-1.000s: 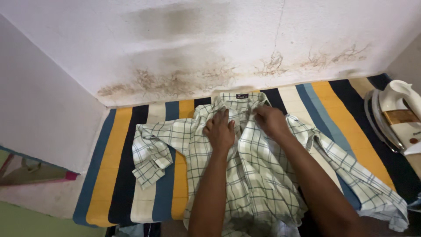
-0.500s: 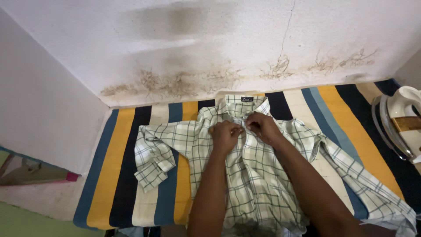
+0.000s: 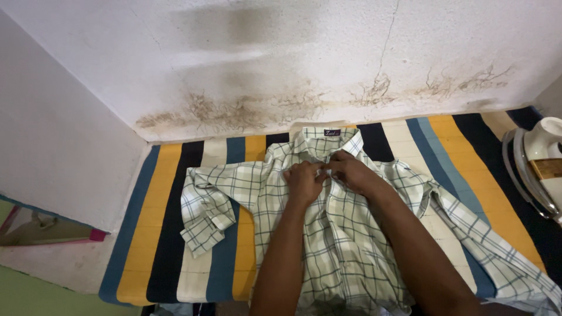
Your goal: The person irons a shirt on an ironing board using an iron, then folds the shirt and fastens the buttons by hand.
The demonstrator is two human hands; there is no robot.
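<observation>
Pinching the front of a checked shirt [image 3: 345,257] just below its collar [image 3: 328,143], both hands meet at the middle of the picture. The left hand [image 3: 304,181] is curled tight, fingertips nipped on the cloth edge; the right hand [image 3: 351,172] is closed the same way, touching the left at the chest line, and something small and pale, perhaps a button, shows between them.

The shirt lies face up on a striped cloth [image 3: 170,234] of blue, yellow, black and cream, collar toward twelve o'clock against the stained wall [image 3: 281,64]. One sleeve [image 3: 205,213] is bent and bunched out at nine o'clock; the other sleeve [image 3: 492,246] runs straight toward four o'clock.

Judging by the lie of things, the garment is already spread and roughly centred, and the fastening near the collar looks to be the step in hand. The lower front is hidden under the forearms, so whether it is closed cannot be told. Neither sleeve is folded in, and the body is unfolded. An iron [image 3: 538,169] stands at three o'clock, well apart from both hands.
</observation>
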